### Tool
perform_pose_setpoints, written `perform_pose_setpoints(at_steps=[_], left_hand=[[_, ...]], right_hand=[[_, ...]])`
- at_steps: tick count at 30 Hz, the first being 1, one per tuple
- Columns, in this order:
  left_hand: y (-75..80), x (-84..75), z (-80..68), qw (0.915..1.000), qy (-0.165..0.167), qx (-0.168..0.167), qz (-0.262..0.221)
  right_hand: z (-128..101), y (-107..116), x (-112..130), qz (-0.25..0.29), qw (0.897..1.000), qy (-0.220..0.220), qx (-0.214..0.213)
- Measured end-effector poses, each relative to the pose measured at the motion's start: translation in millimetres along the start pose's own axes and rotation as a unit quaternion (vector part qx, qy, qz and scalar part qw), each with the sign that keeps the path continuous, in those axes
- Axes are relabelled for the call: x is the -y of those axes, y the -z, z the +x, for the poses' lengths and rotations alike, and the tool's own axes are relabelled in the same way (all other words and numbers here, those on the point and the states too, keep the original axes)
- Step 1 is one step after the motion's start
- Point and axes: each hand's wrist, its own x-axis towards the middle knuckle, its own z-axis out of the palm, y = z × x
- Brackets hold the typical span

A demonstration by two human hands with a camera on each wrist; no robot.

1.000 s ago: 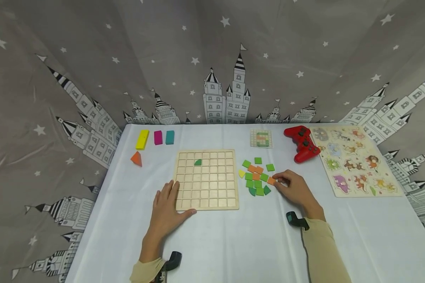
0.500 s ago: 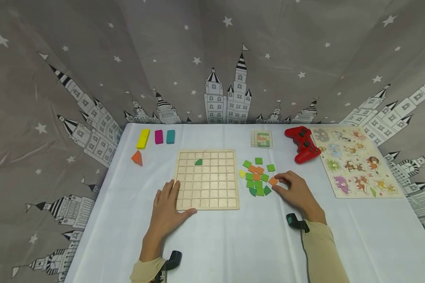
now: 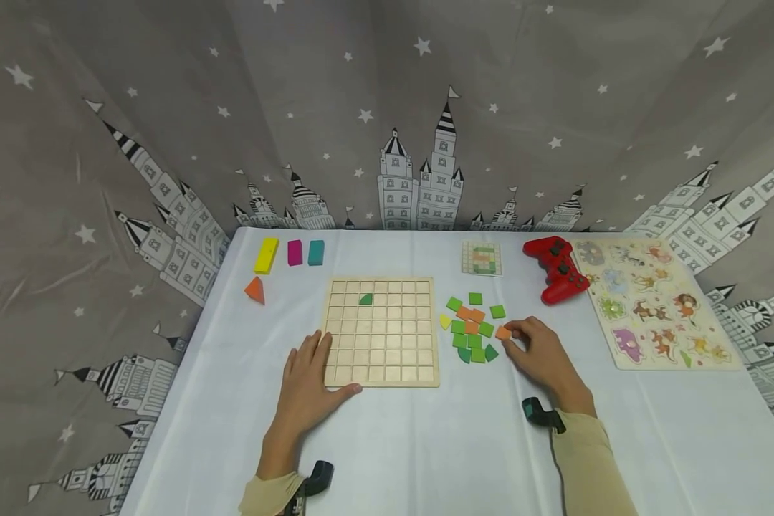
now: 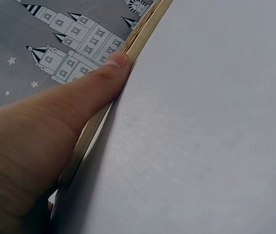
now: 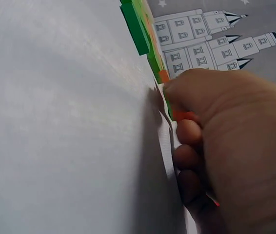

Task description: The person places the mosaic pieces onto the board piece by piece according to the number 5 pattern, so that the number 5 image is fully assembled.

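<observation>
My left hand (image 3: 309, 376) rests at the lower left corner of a wooden grid board (image 3: 382, 382), fingers along its left side. Its thumb lies on the front edge, also seen in the left wrist view, where the board's edge (image 4: 150, 29) runs past the thumb. One dark green quarter-round piece (image 3: 365, 299) sits in a cell near the board's upper left. To the right, my right hand (image 3: 542, 351) pinches a small orange square tile (image 3: 503, 333) between thumb and fingers, at the right side of a loose group of tiles. In the right wrist view the fingers mostly hide that tile.
Several green tiles (image 3: 475, 298), orange tiles (image 3: 477, 316) and a yellow piece (image 3: 446, 322) lie right of the board. Behind them is a pattern card (image 3: 481, 258). A red game controller (image 3: 557, 271) and an animal puzzle board (image 3: 658, 304) stand right; coloured blocks (image 3: 266, 256) lie back left.
My right hand has drawn the orange tile slightly rightward, away from the other tiles. The left hand keeps its place on the board, and the head view has shifted a little.
</observation>
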Motion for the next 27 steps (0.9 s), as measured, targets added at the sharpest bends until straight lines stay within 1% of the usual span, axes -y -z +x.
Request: perform_pose_setpoints(at_steps=[5,8,12,14,17,22,25,27], left_hand=[[-1.8,-0.4,0.0,1.0000,-0.005,-0.001,0.003],[-0.8,0.3,-1.2,1.0000,-0.004,-0.002,0.005],[-0.4,2.2,-2.1,0.9999,-0.005,0.001,0.014],[-0.2,2.7,-2.9,0.9998,-0.008,0.001,0.016],[0.1,2.9,-3.2,0.9998,-0.011,-0.003,0.014],[0.0,2.6,-3.4,0.9999,-0.009,-0.005,0.013],[-0.1,2.5,-3.4,0.9998,-0.008,-0.004,0.018],[-0.3,2.8,-3.0,0.9997,-0.010,-0.004,0.022]], right_hand=[[4.7,-0.1,11.2,0.006,0.999,0.023,-0.040],[12.2,-5.6,27.8,0.015,0.998,0.036,-0.043],[26.0,-17.7,57.8,0.032,0.997,0.067,-0.033],[33.2,-26.7,73.9,0.036,0.995,0.085,-0.027],[44.9,-40.9,99.0,0.040,0.993,0.114,-0.006],[67.2,-65.2,138.0,0.053,0.985,0.157,0.045],[78.5,-78.9,156.3,0.049,0.983,0.166,0.068],[84.8,-87.8,166.3,0.033,0.982,0.171,0.077]])
